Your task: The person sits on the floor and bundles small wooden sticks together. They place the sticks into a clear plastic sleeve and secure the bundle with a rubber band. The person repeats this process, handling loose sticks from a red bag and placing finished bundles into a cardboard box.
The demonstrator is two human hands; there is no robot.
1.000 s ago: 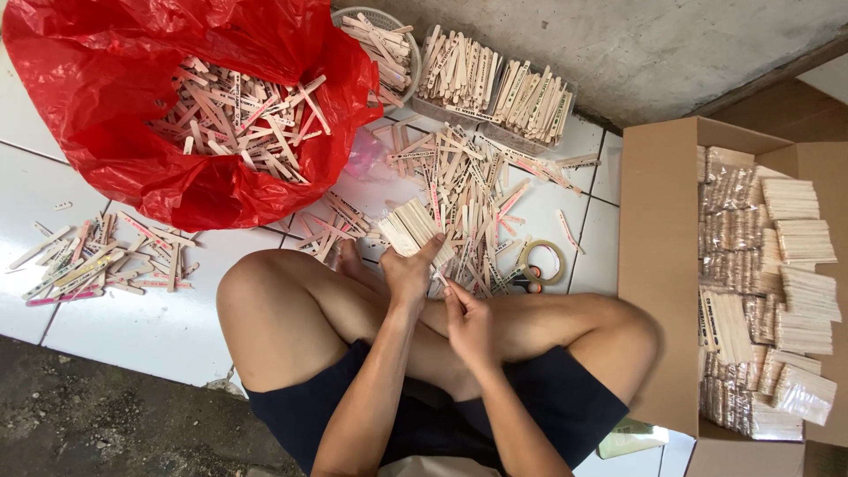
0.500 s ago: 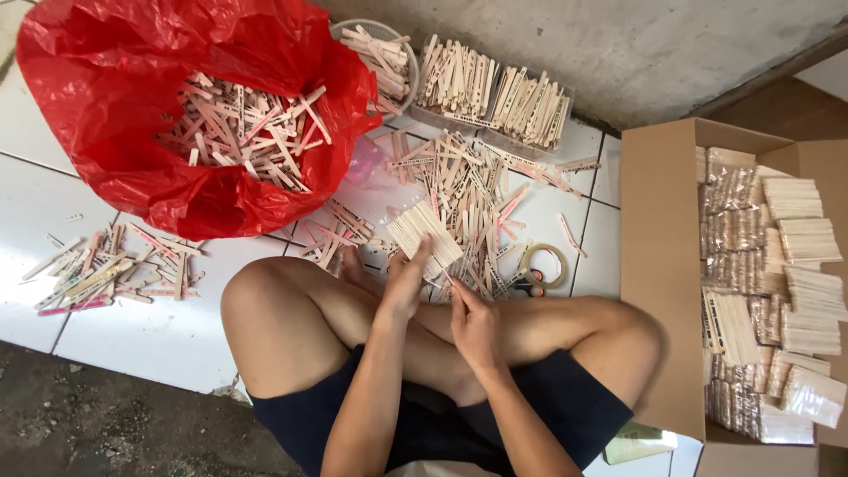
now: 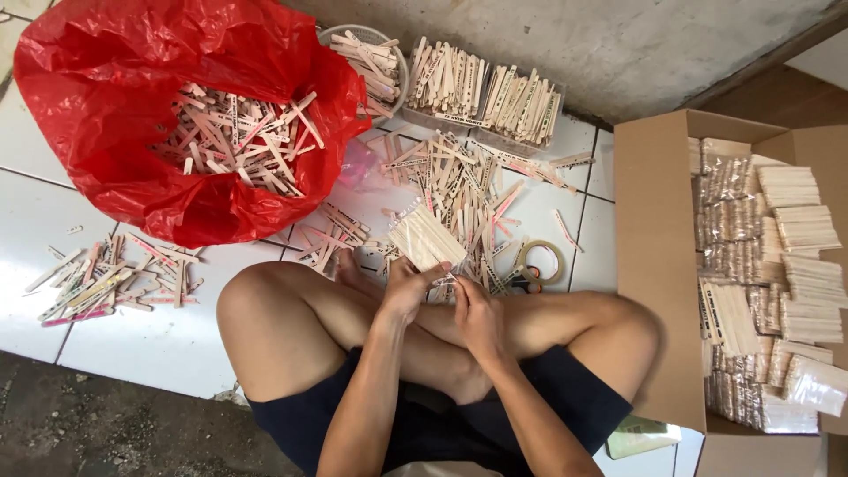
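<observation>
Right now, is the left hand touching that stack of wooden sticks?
Touching. The head view shows the left hand with its fingers closed around the lower end of the stack of wooden sticks, lifting it above the floor tiles.

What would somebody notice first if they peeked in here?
Probably the big red plastic bag at top left, full of flat wooden sticks. Next, the neat bundle of sticks in the left hand at the centre, and the cardboard box of packed bundles on the right.
</observation>
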